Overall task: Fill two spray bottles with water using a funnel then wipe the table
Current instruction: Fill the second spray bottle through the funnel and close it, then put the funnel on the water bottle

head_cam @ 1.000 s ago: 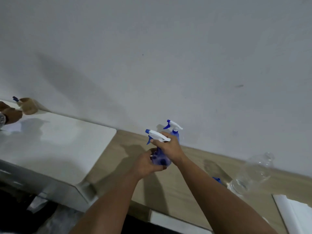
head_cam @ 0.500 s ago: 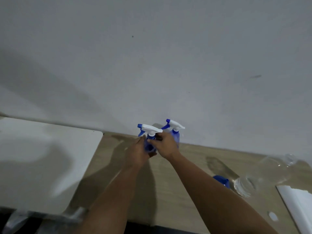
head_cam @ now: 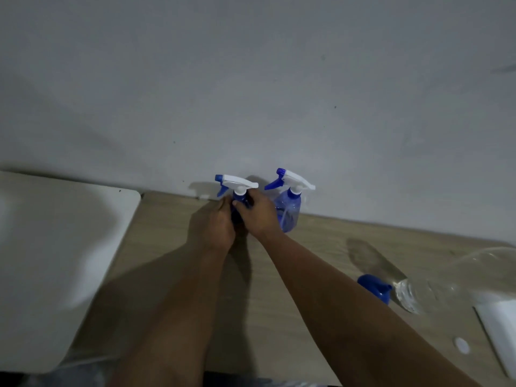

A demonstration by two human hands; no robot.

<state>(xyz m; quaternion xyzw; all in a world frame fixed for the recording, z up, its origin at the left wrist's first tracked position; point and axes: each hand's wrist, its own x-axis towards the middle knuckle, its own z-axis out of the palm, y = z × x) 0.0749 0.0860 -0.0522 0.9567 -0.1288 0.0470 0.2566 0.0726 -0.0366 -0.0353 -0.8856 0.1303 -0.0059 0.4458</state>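
Two blue spray bottles with white trigger heads stand at the back of the wooden table (head_cam: 307, 261), against the wall. My left hand (head_cam: 215, 227) and my right hand (head_cam: 258, 216) are both wrapped around the left spray bottle (head_cam: 237, 188), hiding most of its body. The right spray bottle (head_cam: 289, 210) stands free just beside my right hand, its blue body visible. A blue funnel (head_cam: 375, 289) lies on the table to the right, partly behind my right forearm.
A clear plastic water bottle (head_cam: 435, 280) lies on its side at the right, beside the funnel. A small white cap (head_cam: 461, 345) rests near a white object (head_cam: 499, 328) at the right edge. A white surface (head_cam: 55, 247) adjoins the table on the left.
Both hands have carried the left spray bottle away from me toward the wall, down next to the other bottle. The view has swung right, losing the other person's hand at the far left.
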